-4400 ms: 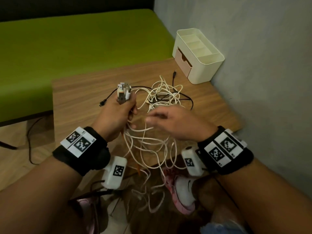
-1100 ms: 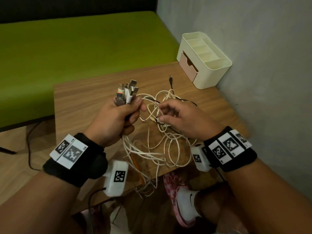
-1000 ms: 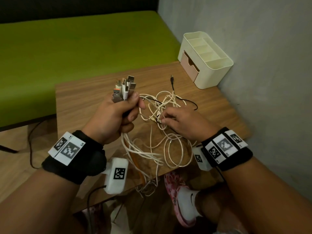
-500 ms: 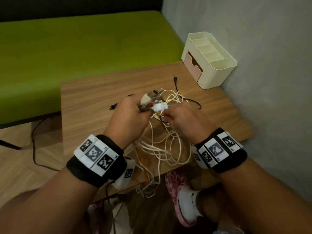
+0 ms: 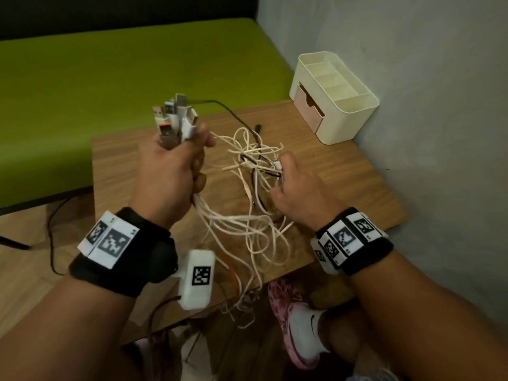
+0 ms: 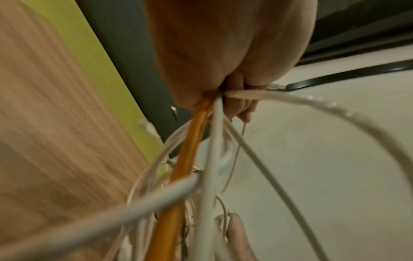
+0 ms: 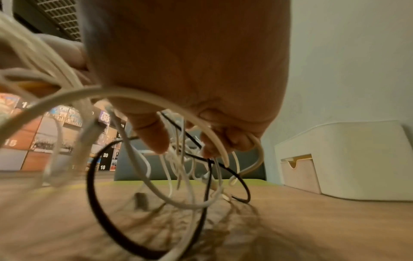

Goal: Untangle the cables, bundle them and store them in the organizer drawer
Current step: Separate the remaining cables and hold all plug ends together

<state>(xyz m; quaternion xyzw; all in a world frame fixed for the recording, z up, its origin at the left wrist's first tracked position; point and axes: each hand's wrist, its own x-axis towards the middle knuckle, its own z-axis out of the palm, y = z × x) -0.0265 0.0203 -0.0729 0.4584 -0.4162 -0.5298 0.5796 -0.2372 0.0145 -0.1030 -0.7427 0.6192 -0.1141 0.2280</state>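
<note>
My left hand (image 5: 176,166) is raised above the wooden table (image 5: 343,171) and grips a bunch of USB plugs (image 5: 174,119), which stick up out of the fist. White cables, one orange cable (image 6: 190,141) and a black cable (image 5: 228,108) hang from that fist. The tangle of cables (image 5: 255,163) loops over the table between both hands and droops off the near edge. My right hand (image 5: 291,185) has its fingers curled into the tangle, pinching white strands (image 7: 178,155). A cream organizer (image 5: 334,97) with a pink drawer (image 5: 308,108), partly open, stands at the far right corner.
A grey wall (image 5: 412,105) runs along the table's right side, just behind the organizer. A green bench (image 5: 110,64) lies beyond the table's far and left edges. Below the near edge are a pink and white shoe (image 5: 297,325) and the floor.
My left hand has lifted up and left with the plugs, away from the right hand. The black cable now stretches up from the tangle to the plug bunch.
</note>
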